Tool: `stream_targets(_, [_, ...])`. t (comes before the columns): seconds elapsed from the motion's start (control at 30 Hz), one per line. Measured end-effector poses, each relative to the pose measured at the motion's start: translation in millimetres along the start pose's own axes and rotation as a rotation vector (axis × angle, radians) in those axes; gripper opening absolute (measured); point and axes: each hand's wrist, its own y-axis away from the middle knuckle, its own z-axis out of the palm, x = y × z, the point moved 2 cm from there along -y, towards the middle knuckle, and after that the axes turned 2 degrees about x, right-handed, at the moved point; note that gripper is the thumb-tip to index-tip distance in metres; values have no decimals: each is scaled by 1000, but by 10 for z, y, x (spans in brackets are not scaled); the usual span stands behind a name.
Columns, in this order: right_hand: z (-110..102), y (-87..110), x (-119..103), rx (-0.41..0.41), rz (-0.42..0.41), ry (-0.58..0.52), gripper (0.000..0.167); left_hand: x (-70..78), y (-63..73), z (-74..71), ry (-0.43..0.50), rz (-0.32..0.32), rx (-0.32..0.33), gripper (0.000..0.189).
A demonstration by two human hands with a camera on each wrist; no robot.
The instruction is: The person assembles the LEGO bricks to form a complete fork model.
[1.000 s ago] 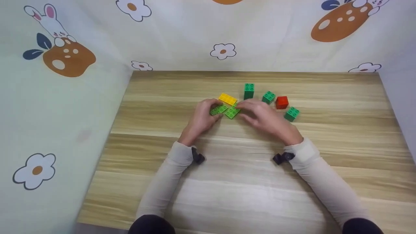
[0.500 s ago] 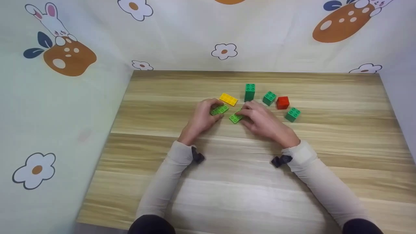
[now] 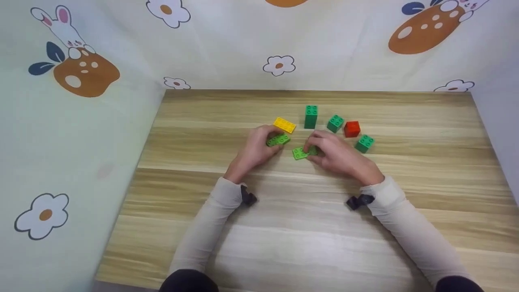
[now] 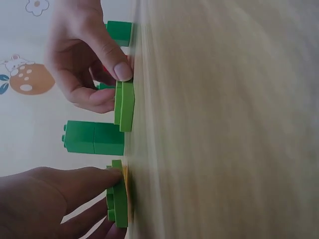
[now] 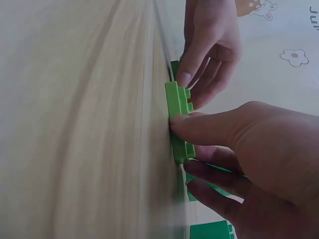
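My left hand pinches a light green flat toy building brick between thumb and fingers, just in front of a yellow flat brick. To its right, my right hand holds a second light green flat brick by its right end, thumb on the near side. A gap separates the two light green bricks. In the left wrist view, the right hand's brick is close to the wooden surface; whether it touches is unclear. Fingers cover part of both bricks.
Behind the hands stands a tall dark green stack of two bricks. A green brick, a red brick and another green brick curve off to the right on the wooden table. Patterned cloth hangs behind.
The right hand has drawn its light green brick towards the person and rightward, away from the other one, turning it more level. The left hand and its brick have shifted slightly right.
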Motion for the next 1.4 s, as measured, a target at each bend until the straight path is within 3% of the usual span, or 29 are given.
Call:
stream_targets(0.33, [-111, 319, 138, -46, 59, -68, 41, 191, -21, 196, -5, 86, -118, 37])
stream_targets(0.67, [-187, 453, 198, 1, 69, -22, 38, 266, 9, 313, -8, 187, -187, 34])
stream_targets(1.4, [-165, 449, 271, 43, 90, -26, 40, 244, 23, 345, 54, 158, -196, 37])
